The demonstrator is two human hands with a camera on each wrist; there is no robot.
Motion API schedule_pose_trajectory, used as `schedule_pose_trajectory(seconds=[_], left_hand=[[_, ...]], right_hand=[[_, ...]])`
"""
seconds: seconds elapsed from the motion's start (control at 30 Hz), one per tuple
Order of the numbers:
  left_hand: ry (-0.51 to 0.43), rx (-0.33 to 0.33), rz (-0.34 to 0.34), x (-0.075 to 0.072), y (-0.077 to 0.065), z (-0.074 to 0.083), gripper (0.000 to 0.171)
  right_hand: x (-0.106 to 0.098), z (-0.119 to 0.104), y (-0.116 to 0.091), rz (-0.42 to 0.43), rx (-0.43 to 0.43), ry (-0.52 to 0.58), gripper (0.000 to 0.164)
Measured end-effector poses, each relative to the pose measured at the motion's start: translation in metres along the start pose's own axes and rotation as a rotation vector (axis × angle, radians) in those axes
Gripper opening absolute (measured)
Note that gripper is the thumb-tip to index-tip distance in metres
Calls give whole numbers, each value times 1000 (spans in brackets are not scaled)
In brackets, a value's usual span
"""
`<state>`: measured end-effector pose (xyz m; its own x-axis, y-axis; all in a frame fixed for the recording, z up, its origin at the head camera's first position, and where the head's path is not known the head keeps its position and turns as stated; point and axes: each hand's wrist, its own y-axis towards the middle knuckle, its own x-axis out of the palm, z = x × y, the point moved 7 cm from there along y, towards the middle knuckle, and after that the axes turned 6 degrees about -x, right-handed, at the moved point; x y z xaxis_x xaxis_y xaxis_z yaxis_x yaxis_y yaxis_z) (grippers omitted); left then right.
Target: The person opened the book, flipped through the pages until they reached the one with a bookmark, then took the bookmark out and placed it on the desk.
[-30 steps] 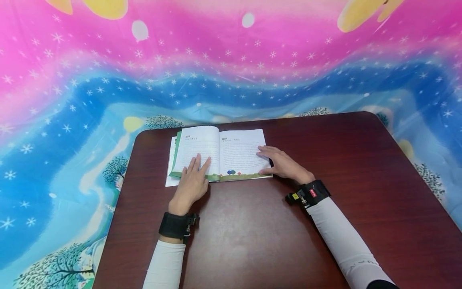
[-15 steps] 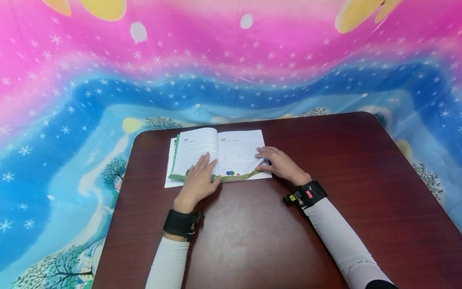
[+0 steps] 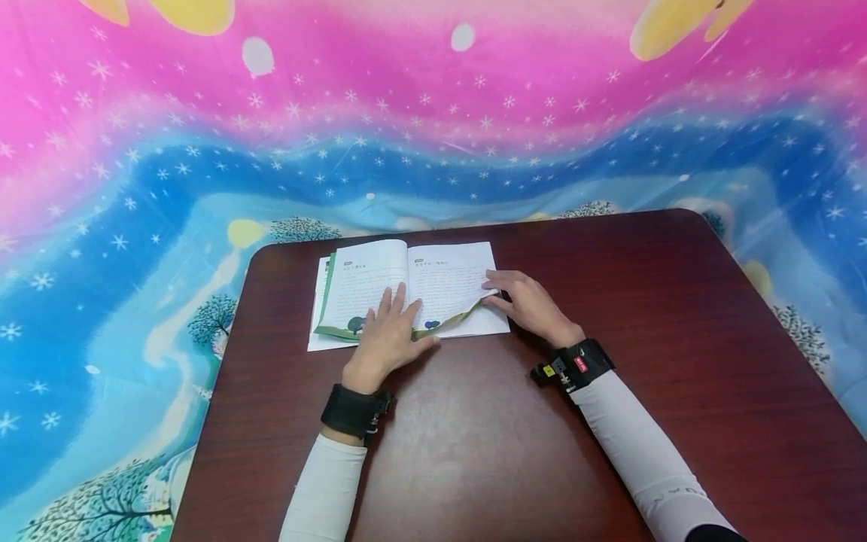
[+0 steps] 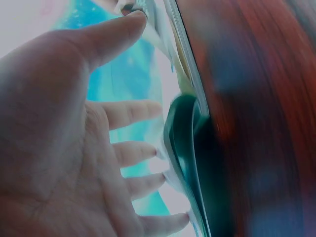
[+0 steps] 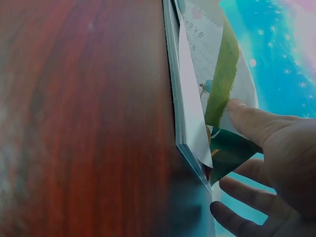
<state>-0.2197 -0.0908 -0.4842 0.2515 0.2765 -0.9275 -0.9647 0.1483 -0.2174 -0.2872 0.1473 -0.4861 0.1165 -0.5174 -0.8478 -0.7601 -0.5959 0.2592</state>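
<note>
An open book [image 3: 359,286] with printed text and a green illustrated strip along its lower edge lies near the table's far side. My left hand [image 3: 387,339] rests on the left page close to the spine, fingers spread and straight. In the left wrist view, those fingertips touch the page above the curved green cover [image 4: 180,128]. The lower right corner of the right-hand page [image 3: 450,290] is lifted and bent up, pinched by my right hand [image 3: 535,305] at the book's right edge. From the right wrist, the thumb [image 5: 247,118] shows pressed on this raised page, with other fingers behind and below.
The dark reddish-brown table [image 3: 474,436] extends towards me and to the right. A pink and blue cloth [image 3: 433,113] with snowflakes and trees hangs behind and beside it. White sheets [image 3: 318,309] stick out under the book's left side.
My left hand has slid right across the left page towards the spine. The right page's lower corner, flat earlier, has risen and curled up in my right hand, which has barely moved.
</note>
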Motion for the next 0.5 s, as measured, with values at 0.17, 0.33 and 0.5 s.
schedule_pose_trajectory(seconds=[0.17,0.33,0.5], left_hand=[[52,-49,23,3,4,9,82],[87,-77,44,7,7,15,71],[121,-84,74,9,8,17,65]], right_hand=[[-6,-2,0,27,23,-31,35],[-12,-2,0,53,71,-43,43],[-17,0,-1,69,96,-32,47]])
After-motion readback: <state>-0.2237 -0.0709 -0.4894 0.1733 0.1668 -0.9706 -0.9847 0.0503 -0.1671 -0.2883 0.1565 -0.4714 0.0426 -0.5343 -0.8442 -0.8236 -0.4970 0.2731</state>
